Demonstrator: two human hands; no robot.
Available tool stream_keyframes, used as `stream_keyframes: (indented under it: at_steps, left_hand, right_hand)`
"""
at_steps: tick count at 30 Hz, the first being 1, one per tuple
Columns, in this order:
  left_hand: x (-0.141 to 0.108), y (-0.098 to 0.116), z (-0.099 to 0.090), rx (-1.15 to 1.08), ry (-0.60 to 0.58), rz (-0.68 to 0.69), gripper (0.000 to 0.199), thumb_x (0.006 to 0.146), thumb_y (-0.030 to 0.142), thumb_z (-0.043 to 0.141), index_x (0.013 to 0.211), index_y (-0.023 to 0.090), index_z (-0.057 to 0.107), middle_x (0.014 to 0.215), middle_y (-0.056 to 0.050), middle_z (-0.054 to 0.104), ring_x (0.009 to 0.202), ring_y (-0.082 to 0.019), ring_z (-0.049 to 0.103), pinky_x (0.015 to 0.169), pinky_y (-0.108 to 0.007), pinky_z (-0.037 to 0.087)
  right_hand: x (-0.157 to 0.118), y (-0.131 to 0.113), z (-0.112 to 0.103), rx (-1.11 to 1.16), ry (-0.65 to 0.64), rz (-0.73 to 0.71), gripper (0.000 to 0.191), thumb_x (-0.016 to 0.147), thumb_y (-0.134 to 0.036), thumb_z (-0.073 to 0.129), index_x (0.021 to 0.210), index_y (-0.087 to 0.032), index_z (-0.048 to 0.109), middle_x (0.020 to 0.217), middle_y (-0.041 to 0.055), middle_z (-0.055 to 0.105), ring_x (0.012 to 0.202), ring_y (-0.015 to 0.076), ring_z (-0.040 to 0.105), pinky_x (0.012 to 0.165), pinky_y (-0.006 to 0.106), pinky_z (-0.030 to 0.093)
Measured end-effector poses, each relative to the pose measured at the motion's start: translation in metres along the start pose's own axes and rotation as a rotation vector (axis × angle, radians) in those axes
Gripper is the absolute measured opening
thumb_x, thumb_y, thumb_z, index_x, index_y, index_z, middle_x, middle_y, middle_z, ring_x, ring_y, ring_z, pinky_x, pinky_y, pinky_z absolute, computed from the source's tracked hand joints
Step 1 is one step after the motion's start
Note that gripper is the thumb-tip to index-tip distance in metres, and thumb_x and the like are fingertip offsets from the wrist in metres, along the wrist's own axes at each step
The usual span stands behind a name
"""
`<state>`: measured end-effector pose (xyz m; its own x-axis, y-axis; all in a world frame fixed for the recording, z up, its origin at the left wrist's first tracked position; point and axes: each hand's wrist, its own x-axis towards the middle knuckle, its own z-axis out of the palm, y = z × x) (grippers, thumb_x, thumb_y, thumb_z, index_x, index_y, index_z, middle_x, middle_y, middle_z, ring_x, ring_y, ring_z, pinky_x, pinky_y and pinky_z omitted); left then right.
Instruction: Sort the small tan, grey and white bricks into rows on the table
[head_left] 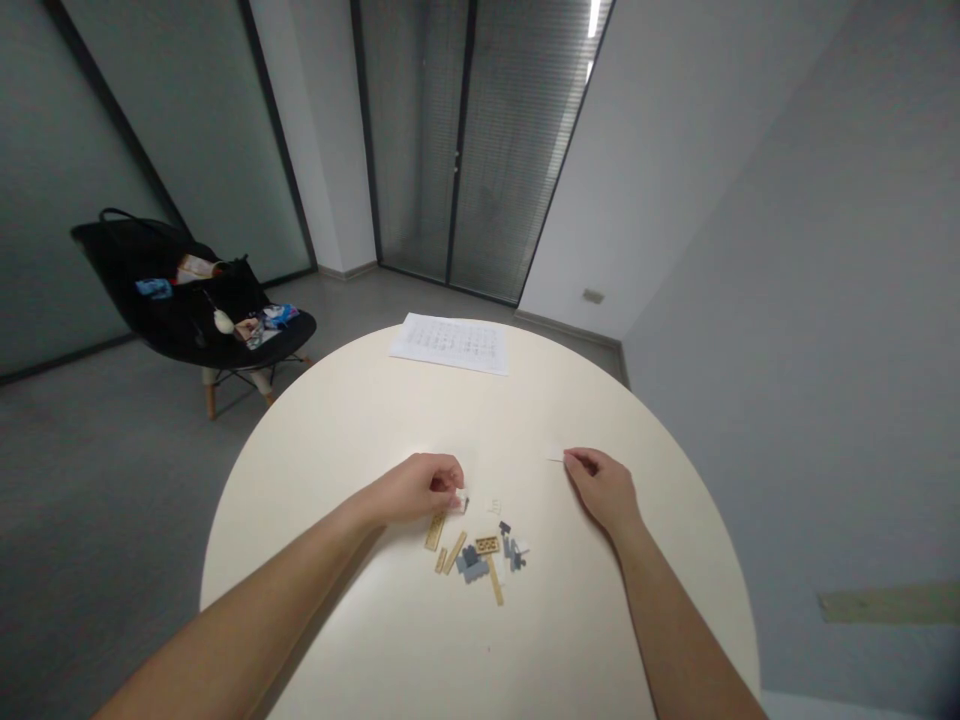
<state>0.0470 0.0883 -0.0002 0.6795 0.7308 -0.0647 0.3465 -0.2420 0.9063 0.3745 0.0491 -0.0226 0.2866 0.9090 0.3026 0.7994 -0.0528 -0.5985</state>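
Note:
My left hand (429,485) pinches a small white toy building brick (462,498) with a dark spot on its side, just above the loose pieces. Farther right, my right hand (600,483) is closed on a thin white flat piece (555,458), seen nearly edge-on; its kind is unclear. Between and below the hands lie building bricks: a tan plate (434,532), a tan studded brick (487,545), a long tan strip (495,582), grey bricks (474,570) and a small dark piece (505,527). A whitish piece (494,507) blends into the tabletop.
The pieces rest on a round cream table (337,420). A printed paper sheet (450,343) lies at its far edge. Beyond the table's left side stands a black chair (180,330) with a bag and colourful items on it. A wall (750,380) rises to the right.

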Motion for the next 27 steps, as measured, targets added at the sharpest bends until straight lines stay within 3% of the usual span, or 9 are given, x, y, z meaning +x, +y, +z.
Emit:
stream_keyframes:
  at_steps: [3,6,12,21,27]
  left_hand:
    - [0.004,-0.002,0.003,-0.15,0.054,-0.002,0.018,0.074,0.027,0.07,0.083,0.015,0.061,0.069,0.001,0.063,0.064,-0.012,0.056,0.061,-0.023,0.04]
    - [0.008,-0.004,0.009,-0.309,0.09,-0.009,0.024,0.07,0.029,0.075,0.082,0.014,0.06,0.066,0.0,0.063,0.062,-0.012,0.058,0.061,-0.024,0.042]
    - [0.012,-0.004,0.018,-0.467,0.113,-0.039,0.034,0.064,0.035,0.082,0.081,0.014,0.062,0.066,-0.002,0.068,0.06,-0.013,0.062,0.06,-0.025,0.043]
    - [0.012,-0.005,0.021,-0.527,0.096,-0.048,0.034,0.063,0.033,0.084,0.078,0.013,0.062,0.067,-0.003,0.07,0.059,-0.012,0.062,0.059,-0.024,0.043]
    - [0.012,-0.006,0.023,-0.545,0.098,-0.046,0.033,0.064,0.032,0.083,0.078,0.012,0.061,0.065,-0.002,0.069,0.057,-0.011,0.06,0.057,-0.022,0.041]
  right_hand:
    - [-0.005,-0.01,0.0,0.008,0.007,-0.023,0.032,0.083,-0.043,0.053,0.09,-0.019,0.073,0.087,0.007,0.074,0.077,0.0208,0.065,0.074,0.034,0.051]
    - [-0.014,-0.029,0.002,0.03,-0.011,-0.134,0.029,0.085,-0.041,0.053,0.091,-0.02,0.072,0.085,0.0071,0.073,0.073,0.0196,0.063,0.071,0.033,0.05]
    - [-0.031,-0.068,0.006,0.175,-0.191,-0.275,0.023,0.088,-0.039,0.056,0.088,-0.023,0.073,0.081,0.0056,0.072,0.068,0.0175,0.061,0.064,0.03,0.048]
    - [-0.043,-0.095,0.014,0.235,-0.407,-0.268,0.016,0.084,-0.033,0.064,0.086,-0.023,0.076,0.072,0.0014,0.07,0.059,0.013,0.056,0.057,0.025,0.041]
    - [-0.045,-0.099,0.014,0.257,-0.473,-0.238,0.016,0.084,-0.032,0.063,0.085,-0.023,0.077,0.07,0.0011,0.069,0.06,0.013,0.054,0.057,0.025,0.04]
